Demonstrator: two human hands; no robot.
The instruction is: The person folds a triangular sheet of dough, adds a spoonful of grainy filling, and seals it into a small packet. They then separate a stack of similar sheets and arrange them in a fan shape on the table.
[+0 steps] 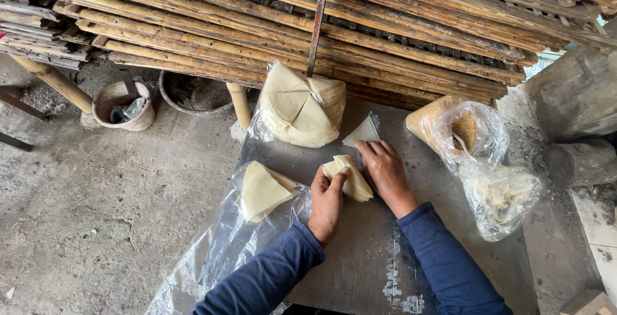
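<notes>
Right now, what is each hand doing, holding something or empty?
Left hand: closed on a small stack of pale triangular sheets.
Right hand: fingers resting on the same stack, not clearly gripping.
</notes>
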